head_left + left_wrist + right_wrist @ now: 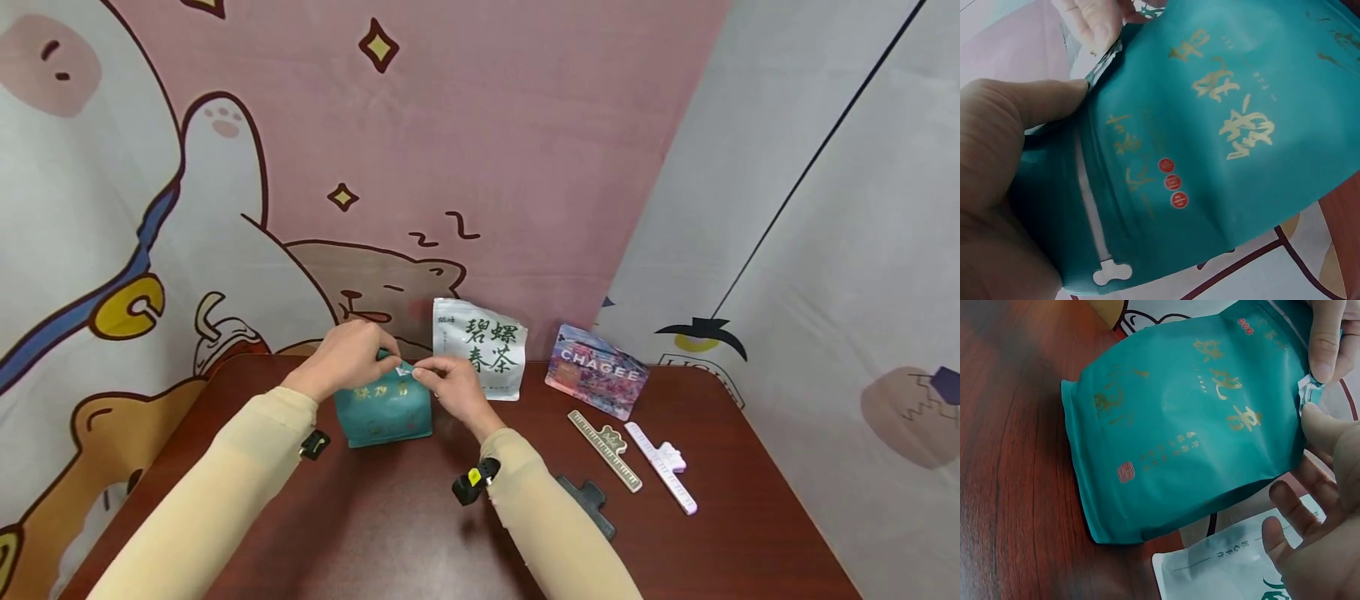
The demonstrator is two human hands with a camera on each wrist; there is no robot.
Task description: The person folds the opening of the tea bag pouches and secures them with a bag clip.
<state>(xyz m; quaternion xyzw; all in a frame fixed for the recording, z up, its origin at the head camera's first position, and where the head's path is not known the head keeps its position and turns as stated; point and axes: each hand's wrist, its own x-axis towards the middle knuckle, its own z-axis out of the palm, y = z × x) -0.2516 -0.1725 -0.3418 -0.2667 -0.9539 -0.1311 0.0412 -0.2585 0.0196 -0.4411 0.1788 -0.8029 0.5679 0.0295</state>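
Note:
A teal tea bag (pixel 386 417) with gold characters stands on the table at the left of the middle. My left hand (pixel 348 358) pinches its top edge from the left, thumb (pixel 1054 103) laid along the rim. From the right, my right hand (pixel 459 390) pinches the same edge between thumb and forefinger, its other fingers loosely bent in the right wrist view. Silvery lining (pixel 1305 394) shows at the crumpled rim between the two hands. A pale strip with a bone-shaped end (pixel 1112 272) runs just below that rim. The bag's inside is hidden.
Behind the hands, a white tea pouch (pixel 480 350) leans against the patterned cloth, with a colourful CHAGEE pouch (pixel 596 372) to its right. On the table (pixel 405 517) lie a beige clip (pixel 606 450), a white clip (pixel 662 467) and a dark clip (pixel 588 504), partly behind the right forearm.

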